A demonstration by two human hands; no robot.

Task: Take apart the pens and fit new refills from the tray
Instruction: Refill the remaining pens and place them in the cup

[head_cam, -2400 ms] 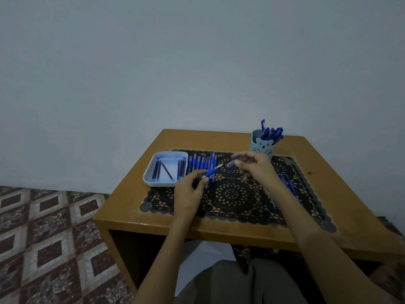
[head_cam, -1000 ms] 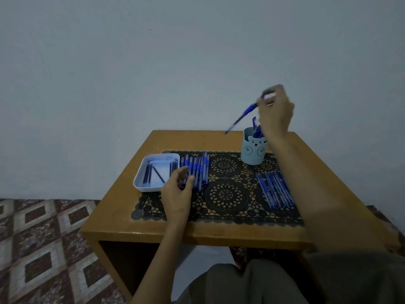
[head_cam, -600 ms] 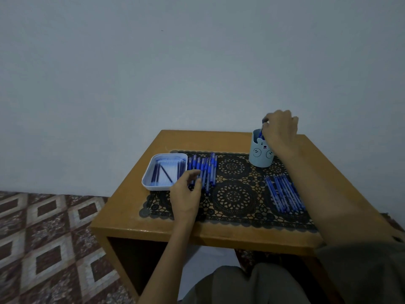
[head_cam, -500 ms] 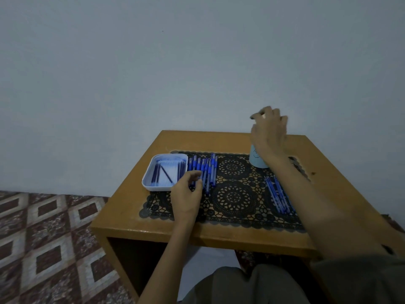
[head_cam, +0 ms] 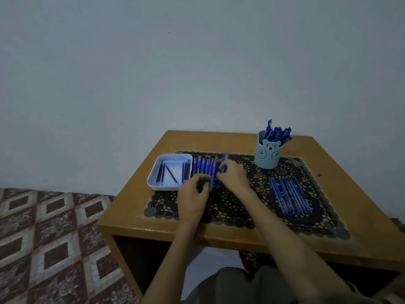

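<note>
A pale blue tray holds several dark refills, and a bear-faced cup stands packed with blue pens. The right hand pinches one pen from the row beside the tray, while the left hand curls over that row; whether it grips anything cannot be told. More refills, roughly ten, lie on the black lace mat covering the wooden table, against a bare wall above a patterned tile floor

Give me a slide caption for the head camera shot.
Both hands, left hand and right hand, meet over the row of pens beside the refill tray.
</note>
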